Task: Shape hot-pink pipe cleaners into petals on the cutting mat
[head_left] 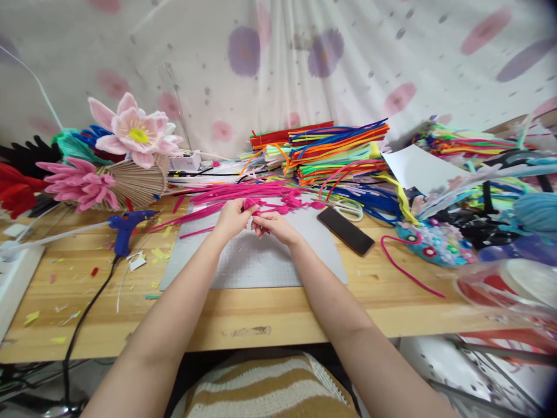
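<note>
I'm pinching a fuzzy pink piece (251, 204) in my left hand (232, 219), above the grey mat (261, 270); right hand (277, 225) is meeting it, can't tell if gripping. Reads part-formed. Shaped pink pieces (290, 200) are lying at 2 o'clock, seemingly done; straight pink stems (243, 190) are lying at 12, unworked. Glue gun (125, 229) is lying at 9.

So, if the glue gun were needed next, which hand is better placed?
Probably the left hand: it's nearer the glue gun left of the grey mat, though it holds a pink fuzzy piece.
</note>
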Available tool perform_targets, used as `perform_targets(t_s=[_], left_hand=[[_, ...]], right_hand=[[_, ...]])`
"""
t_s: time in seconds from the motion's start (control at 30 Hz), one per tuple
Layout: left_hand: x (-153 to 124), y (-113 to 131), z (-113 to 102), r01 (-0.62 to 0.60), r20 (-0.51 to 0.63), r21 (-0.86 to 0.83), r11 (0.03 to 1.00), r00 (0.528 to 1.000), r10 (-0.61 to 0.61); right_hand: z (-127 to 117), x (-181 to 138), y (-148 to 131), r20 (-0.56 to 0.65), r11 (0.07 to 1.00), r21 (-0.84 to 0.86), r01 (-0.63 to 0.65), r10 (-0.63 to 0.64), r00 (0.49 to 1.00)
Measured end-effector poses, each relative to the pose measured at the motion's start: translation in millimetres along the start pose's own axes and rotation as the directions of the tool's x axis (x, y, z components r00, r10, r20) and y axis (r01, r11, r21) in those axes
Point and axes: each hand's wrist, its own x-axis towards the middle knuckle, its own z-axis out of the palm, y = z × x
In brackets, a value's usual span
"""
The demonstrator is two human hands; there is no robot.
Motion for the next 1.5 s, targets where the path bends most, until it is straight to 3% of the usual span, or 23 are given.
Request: perform_targets(t_s=[0.1,0.2,0.3,0.47,0.6,0.7,0.87,1.17,1.3,1.43,1.5], left_hand=[[1,0,-1,0.001,-0.010,-0.028,1.000,1.000,-0.002],[1,2,-1,0.061,0.063,-0.160,0.985,0.997,-0.052],[0,6,-2,0.090,0.114,-0.182,0.979,0.991,-0.070],[-3,12,-5,0.110,0.013,-0.204,0.973,0.994,-0.110],[-4,13,-5,0.130,0.051,-0.219,0.967,0.991,-0.122],[-4,13,-3,0.154,0.096,-0.255,0.955,0.986,-0.134],[-3,14,0,0.178,0.070,-0.355,0.918,0.984,-0.164],[-1,5,-2,0.230,0.251,-0.365,0.902,0.957,-0.143],[0,0,-5,0.182,0.124,-0.263,0.947,0.980,-0.154],[3,-3,-11,-0.004,-0.097,-0.033,0.999,0.995,0.000],[4,-4,-12,-0.056,-0.128,0.058,0.997,0.990,0.063]], right_hand=[[1,2,4,-0.009,0.999,-0.006,0.047,-0.047,0.999],[2,4,6,-0.006,0.993,0.015,0.118,-0.118,0.993],[1,4,6,-0.027,0.988,0.062,0.138,-0.137,0.990],[2,4,5,-0.014,0.989,0.072,0.132,-0.131,0.991],[3,3,5,0.017,0.986,0.119,0.113,-0.116,0.993],[3,2,2,-0.023,0.989,0.075,0.131,-0.130,0.991],[4,-1,-6,-0.092,0.983,-0.050,0.176,-0.180,0.979],[8,-2,-4,-0.103,0.983,-0.047,0.180,-0.184,0.978],[7,2,1,-0.120,0.993,-0.020,0.119,-0.121,0.985],[4,4,6,-0.136,0.998,0.006,0.058,-0.057,0.989],[4,5,7,-0.120,0.999,0.007,0.041,-0.040,0.992]])
